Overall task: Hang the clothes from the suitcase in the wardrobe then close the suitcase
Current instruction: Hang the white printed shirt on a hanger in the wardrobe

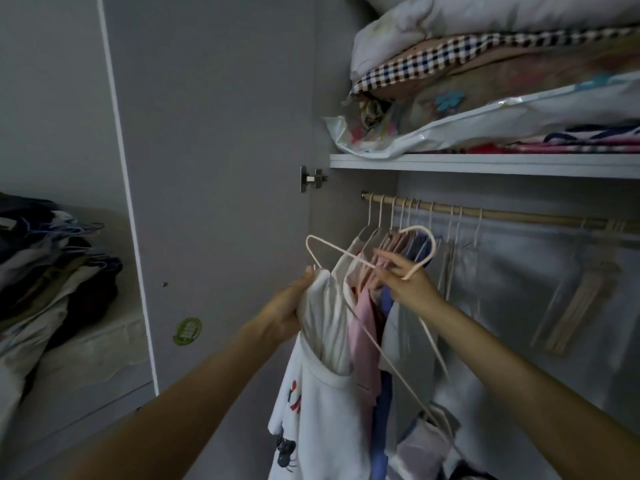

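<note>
Several garments point(377, 271) already hang from the wardrobe rail point(485, 213), so the task looks, as a judgement, well under way; the suitcase is out of view, and whether more clothes wait in it cannot be told. One white garment point(322, 382) is still off the rail, bunched below the rail's left end, at about seven o'clock from it. The left hand point(287, 306) grips its gathered top, fingers hidden behind the cloth, thumb up along the fabric. The right hand point(405, 282), at three o'clock from the left, pinches the neck of a pale wire hanger point(367, 261), whose hook arches above the fingertips.
</note>
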